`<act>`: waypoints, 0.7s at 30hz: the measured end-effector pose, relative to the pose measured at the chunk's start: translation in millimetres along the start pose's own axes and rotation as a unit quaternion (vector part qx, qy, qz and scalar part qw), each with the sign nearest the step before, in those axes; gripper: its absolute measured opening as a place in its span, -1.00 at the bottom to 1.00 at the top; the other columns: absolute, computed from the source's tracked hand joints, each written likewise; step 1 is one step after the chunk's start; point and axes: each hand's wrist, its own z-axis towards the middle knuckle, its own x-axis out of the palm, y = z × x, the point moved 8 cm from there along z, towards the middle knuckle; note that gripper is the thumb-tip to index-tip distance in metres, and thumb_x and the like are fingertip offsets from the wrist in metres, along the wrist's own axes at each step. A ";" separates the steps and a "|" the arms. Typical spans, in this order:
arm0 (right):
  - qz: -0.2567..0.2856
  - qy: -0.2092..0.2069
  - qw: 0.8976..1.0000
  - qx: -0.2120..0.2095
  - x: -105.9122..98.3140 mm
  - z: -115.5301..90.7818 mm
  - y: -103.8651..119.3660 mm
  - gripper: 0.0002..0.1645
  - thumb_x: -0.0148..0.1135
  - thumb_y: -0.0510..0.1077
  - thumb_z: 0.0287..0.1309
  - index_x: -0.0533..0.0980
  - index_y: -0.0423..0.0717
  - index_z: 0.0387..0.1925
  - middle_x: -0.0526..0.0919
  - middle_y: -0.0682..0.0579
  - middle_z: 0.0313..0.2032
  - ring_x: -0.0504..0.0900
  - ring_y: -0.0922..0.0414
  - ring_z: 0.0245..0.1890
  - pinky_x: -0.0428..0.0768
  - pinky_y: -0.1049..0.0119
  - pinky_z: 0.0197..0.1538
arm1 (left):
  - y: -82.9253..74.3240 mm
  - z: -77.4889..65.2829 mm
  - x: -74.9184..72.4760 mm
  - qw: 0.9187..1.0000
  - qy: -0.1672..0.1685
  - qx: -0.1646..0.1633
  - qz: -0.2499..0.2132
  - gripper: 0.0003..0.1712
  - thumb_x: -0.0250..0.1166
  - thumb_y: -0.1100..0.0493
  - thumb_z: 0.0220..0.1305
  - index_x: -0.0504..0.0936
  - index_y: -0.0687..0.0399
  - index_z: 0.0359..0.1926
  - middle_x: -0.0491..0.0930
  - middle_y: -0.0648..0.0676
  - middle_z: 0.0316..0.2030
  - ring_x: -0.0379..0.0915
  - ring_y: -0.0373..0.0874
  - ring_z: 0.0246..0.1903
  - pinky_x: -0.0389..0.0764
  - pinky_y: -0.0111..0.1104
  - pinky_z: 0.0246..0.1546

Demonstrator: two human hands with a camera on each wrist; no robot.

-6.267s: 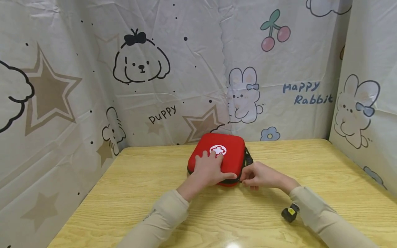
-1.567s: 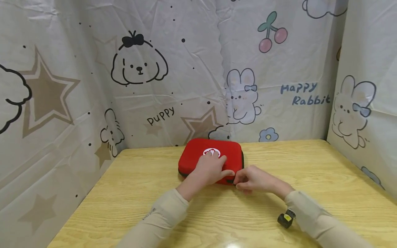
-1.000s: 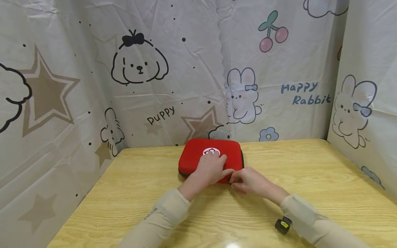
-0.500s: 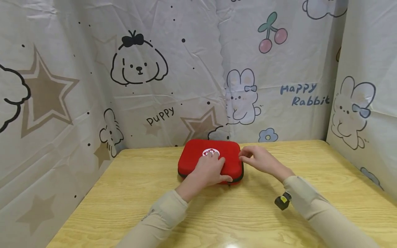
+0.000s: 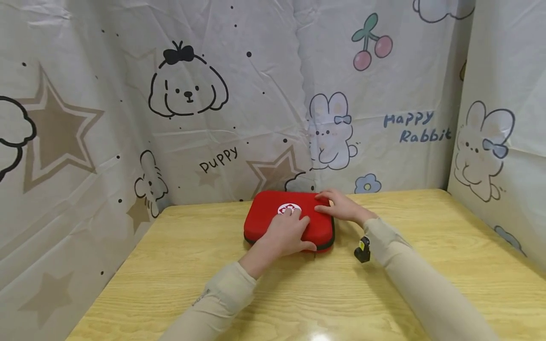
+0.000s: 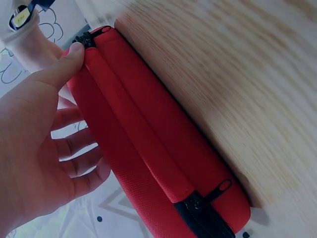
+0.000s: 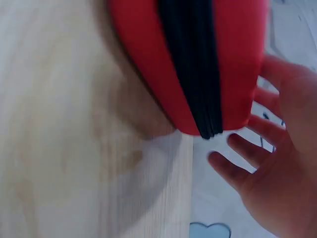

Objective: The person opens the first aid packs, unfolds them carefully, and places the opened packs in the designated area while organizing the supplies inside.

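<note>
A red first-aid case (image 5: 315, 227) with a white round emblem (image 5: 283, 208) lies flat at the back of the table. My left hand (image 5: 286, 234) rests on its lid, fingers across the emblem and thumb at the front edge. In the left wrist view, one zipper pull (image 6: 102, 30) is near the thumb tip and another zipper pull (image 6: 219, 190) is at the opposite end of the front side. My right hand (image 5: 340, 207) lies over the case's back right corner, fingers spread. The black zipper (image 7: 190, 64) along the side looks closed in the right wrist view.
The wooden table (image 5: 298, 298) ends at a printed cloth backdrop (image 5: 264, 94) just behind the case. A small black camera (image 5: 362, 251) hangs from the right wrist.
Earlier the case was turned and its black strap showed at the right. My right hand pinched at the front right corner, then let go and moved back onto the lid. The left hand stayed.
</note>
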 end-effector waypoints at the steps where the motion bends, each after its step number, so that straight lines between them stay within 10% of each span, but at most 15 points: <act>1: 0.011 0.007 1.000 0.005 0.7 0.9 -3.0 -0.43 0.18 0.07 0.20 0.44 -0.16 0.15 0.35 -0.21 0.21 0.27 -0.15 0.23 0.22 -0.13 0.26 | 0.1 -0.1 0.3 1.000 -0.002 0.002 -0.003 -0.22 0.14 -0.52 -0.02 0.47 -0.10 0.05 0.44 0.06 0.01 0.37 -0.05 0.00 0.57 -0.19 -0.16; 21: 0.024 0.010 0.999 0.023 -5.0 -17.6 -9.0 -0.43 0.22 0.16 0.14 0.50 -0.06 0.10 0.33 -0.16 0.12 0.43 -0.14 0.08 0.38 -0.03 0.14 | 27.7 -10.4 7.8 0.992 -0.031 0.017 -0.119 -0.28 0.31 -0.45 -0.13 0.53 -0.31 0.07 0.42 -0.09 -0.03 0.29 -0.18 0.03 0.44 -0.26 -0.04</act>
